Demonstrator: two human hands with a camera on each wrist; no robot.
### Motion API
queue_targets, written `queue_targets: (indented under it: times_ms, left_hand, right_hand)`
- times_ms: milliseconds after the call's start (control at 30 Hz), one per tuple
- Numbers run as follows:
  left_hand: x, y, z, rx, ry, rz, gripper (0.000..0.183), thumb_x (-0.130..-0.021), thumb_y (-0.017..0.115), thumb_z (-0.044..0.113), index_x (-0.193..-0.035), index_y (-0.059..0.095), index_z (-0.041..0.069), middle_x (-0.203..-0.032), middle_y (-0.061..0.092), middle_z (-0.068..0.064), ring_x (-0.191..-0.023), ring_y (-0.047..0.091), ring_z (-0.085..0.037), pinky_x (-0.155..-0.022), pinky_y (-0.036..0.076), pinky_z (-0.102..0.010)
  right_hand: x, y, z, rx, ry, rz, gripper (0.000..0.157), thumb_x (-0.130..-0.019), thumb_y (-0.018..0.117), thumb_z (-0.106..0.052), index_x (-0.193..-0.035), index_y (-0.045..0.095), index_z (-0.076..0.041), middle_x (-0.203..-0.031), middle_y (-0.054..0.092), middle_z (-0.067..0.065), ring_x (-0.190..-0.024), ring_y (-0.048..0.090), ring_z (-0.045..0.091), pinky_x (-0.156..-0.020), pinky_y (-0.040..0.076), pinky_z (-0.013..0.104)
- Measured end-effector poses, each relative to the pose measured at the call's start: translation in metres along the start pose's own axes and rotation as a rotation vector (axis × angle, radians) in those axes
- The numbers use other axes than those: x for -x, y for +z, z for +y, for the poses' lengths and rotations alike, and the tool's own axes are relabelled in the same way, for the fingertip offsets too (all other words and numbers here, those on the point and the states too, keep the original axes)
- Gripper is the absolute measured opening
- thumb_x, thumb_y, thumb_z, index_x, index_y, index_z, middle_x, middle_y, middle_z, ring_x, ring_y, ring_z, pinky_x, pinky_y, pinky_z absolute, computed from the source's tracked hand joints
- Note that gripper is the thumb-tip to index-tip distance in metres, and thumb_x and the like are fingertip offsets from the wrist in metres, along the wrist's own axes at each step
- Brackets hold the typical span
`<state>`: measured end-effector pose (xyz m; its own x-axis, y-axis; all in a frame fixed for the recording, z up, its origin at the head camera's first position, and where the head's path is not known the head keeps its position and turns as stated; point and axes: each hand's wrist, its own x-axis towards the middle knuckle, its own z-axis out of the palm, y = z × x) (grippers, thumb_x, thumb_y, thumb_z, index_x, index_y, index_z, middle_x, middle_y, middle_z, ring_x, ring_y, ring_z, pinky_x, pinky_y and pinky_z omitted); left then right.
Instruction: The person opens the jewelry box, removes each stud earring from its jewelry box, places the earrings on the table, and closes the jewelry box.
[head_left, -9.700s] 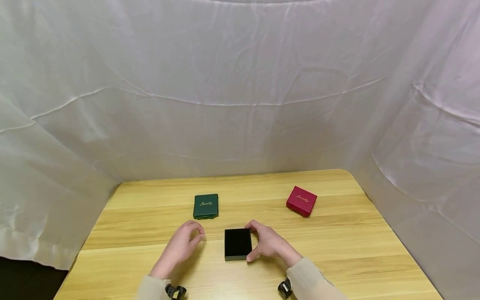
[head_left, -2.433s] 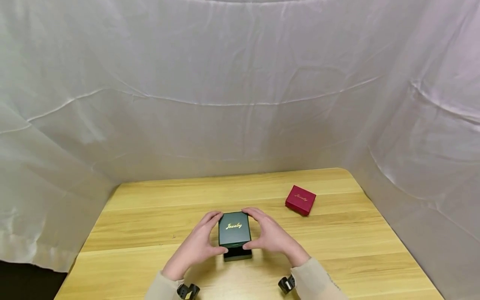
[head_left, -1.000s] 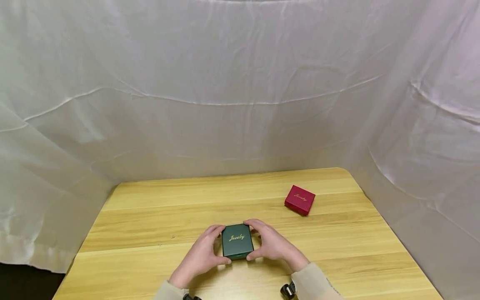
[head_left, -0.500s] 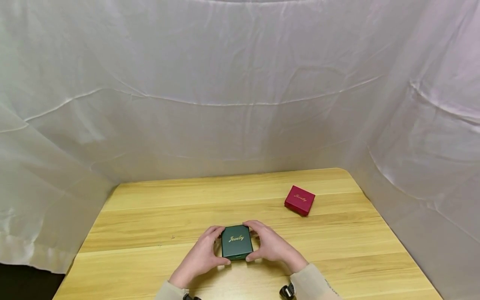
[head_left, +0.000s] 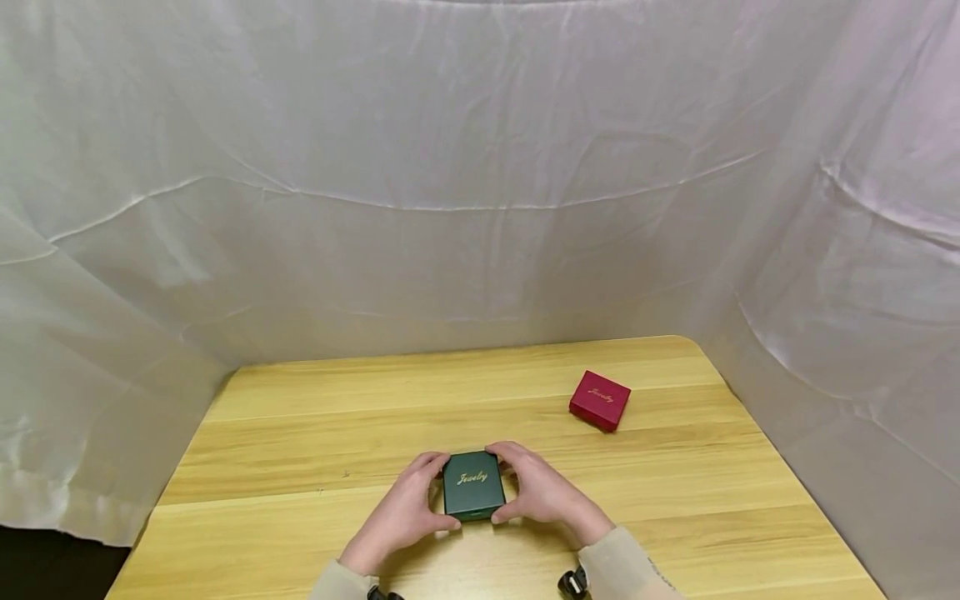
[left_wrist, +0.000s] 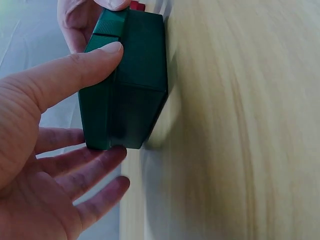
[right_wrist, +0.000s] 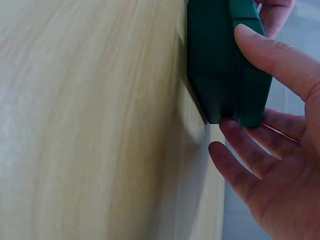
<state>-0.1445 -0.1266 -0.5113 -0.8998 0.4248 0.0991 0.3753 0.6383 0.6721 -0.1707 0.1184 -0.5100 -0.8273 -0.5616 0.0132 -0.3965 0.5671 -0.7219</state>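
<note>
- Green box: on the worktop, near its front edge, between both hands.
- Lid: over the base, seam visible. Seconds ago it was held raised above the base; it has since come down. Judged as covered; full seating cannot be confirmed.
- Left hand: clamped on the green box, thumb at the front, fingers towards the rear corner.
- Right hand: clamped likewise on the opposite side.
- Red box: behind and to the right, well apart, untouched, position unchanged.
- Pale curtain: beyond the worktop.
</note>
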Motion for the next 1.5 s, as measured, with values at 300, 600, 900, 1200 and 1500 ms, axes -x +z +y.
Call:
queue_targets:
  times_ms: [300, 600, 900, 1200, 1500]
  left_hand:
    - [0.0001, 0.0021, -0.0022, -0.030, -0.026, -0.018, 0.092, -0.066, 0.092, 0.026, -0.140, 0.047, -0.005, -0.139, 0.049, -0.017, -0.119, 0.053, -0.033, -0.098, 0.045, -0.051]
    - [-0.0004, 0.0032, -0.0032, -0.062, -0.033, -0.038, 0.097, -0.066, 0.092, 0.030, -0.142, 0.043, -0.007, -0.140, 0.047, -0.020, -0.123, 0.051, -0.036, -0.099, 0.044, -0.052]
    - [-0.0017, 0.0048, -0.0040, -0.096, -0.018, -0.036, 0.097, -0.064, 0.093, 0.029, -0.140, 0.045, -0.007, -0.139, 0.048, -0.018, -0.122, 0.052, -0.035, -0.098, 0.044, -0.050]
    - [-0.0033, 0.0052, -0.0048, -0.116, -0.006, -0.040, 0.098, -0.063, 0.093, 0.028, -0.141, 0.044, -0.006, -0.138, 0.050, -0.016, -0.122, 0.052, -0.034, -0.100, 0.044, -0.049]
    - [-0.0015, 0.0009, -0.0038, -0.024, -0.040, -0.098, 0.096, -0.073, 0.087, 0.036, -0.145, 0.039, -0.007, -0.144, 0.043, -0.019, -0.127, 0.047, -0.039, -0.103, 0.039, -0.054]
  right_hand:
    - [-0.0010, 0.0016, 0.0022, 0.012, 0.000, -0.005, 0.092, -0.065, 0.092, -0.024, -0.142, 0.046, -0.004, -0.137, 0.052, 0.003, -0.112, 0.055, 0.020, -0.102, 0.042, 0.041]
    - [-0.0030, 0.0030, 0.0032, 0.055, 0.009, -0.007, 0.093, -0.064, 0.093, -0.024, -0.141, 0.047, -0.003, -0.137, 0.052, 0.004, -0.115, 0.054, 0.020, -0.102, 0.042, 0.041]
    - [-0.0041, 0.0063, 0.0017, 0.126, 0.024, -0.002, 0.093, -0.060, 0.095, -0.024, -0.138, 0.049, -0.005, -0.134, 0.053, 0.004, -0.119, 0.052, 0.020, -0.103, 0.042, 0.042]
    - [-0.0032, 0.0076, -0.0006, 0.132, 0.033, 0.006, 0.094, -0.059, 0.096, -0.022, -0.138, 0.049, -0.003, -0.135, 0.053, 0.006, -0.121, 0.051, 0.021, -0.104, 0.041, 0.042]
    - [-0.0004, 0.0099, -0.0015, 0.120, 0.049, 0.018, 0.093, -0.061, 0.095, -0.023, -0.139, 0.048, -0.004, -0.139, 0.050, 0.006, -0.126, 0.049, 0.023, -0.105, 0.039, 0.044]
